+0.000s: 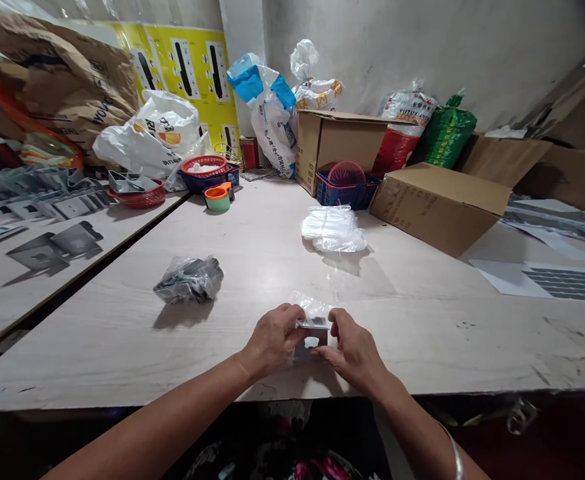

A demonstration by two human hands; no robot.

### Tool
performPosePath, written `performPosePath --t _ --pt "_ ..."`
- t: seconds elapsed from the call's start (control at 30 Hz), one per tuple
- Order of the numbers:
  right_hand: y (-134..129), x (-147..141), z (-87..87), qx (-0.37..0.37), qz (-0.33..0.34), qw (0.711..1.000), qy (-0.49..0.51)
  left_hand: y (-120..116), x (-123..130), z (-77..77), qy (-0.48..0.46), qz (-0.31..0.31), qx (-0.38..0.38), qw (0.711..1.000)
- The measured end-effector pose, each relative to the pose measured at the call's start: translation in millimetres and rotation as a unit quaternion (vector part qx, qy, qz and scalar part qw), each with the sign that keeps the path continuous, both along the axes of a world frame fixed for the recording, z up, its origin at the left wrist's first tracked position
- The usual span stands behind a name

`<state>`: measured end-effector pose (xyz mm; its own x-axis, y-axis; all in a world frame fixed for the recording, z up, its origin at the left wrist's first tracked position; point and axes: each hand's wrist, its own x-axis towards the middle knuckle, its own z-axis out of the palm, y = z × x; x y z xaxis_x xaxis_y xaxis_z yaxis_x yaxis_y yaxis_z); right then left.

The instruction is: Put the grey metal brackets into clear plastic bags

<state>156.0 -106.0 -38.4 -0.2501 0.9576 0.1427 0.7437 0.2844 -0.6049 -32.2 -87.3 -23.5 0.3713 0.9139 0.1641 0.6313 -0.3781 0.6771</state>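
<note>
Close to the table's front edge, a small grey metal bracket [318, 335] with a cut-out hole stands between my two hands. My left hand [272, 339] grips its left side, fingers curled over the top. At the right side, my right hand [355, 350] has its thumb against the bracket's lower edge and its fingers bent near the top corner. A clear plastic bag [310, 305] lies against the bracket's far side; how far it covers the metal I cannot tell. Further left sits a bagged bundle of grey brackets [190, 280]. Beyond my hands lies a stack of clear bags [333, 230].
Loose grey brackets [75, 240] stand on the left table [85, 263], past a dark gap. Tape rolls [217, 199], a red basket [203, 165], a blue basket [345, 193] and cardboard boxes [437, 200] line the back. Printed sheets [512, 277] lie at the right.
</note>
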Motion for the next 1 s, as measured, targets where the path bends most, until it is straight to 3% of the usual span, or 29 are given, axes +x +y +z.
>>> performPosePath --t 0.13,0.33,0.47,0.53,0.7,0.83,1.0 --pt "-5 3 -5.5 -0.089 0.011 0.996 0.013 2 1 -1.9 0.039 -0.020 0.033 0.998" --pt "1 7 -10.3 -0.159 0.034 0.978 0.134 2 -5 -1.4 0.096 -0.105 0.109 0.984" --pt "3 11 -5.1 -0.290 0.049 0.920 0.258 2 -11 2.2 0.109 -0.107 0.156 0.976" --pt "4 11 -3.6 -0.317 0.039 0.889 0.327 2 -14 6.3 0.128 -0.110 0.196 0.966" --pt "5 4 -8.3 -0.293 -0.024 0.844 0.449 -3 -18 16.5 0.201 -0.147 0.317 0.915" --pt "0 -7 -5.1 -0.213 -0.064 0.849 0.479 -7 -17 21.9 0.232 -0.181 0.361 0.885" --pt "-5 -15 12.3 -0.176 -0.044 0.867 0.465 -8 -21 28.0 0.211 -0.059 0.354 0.909"
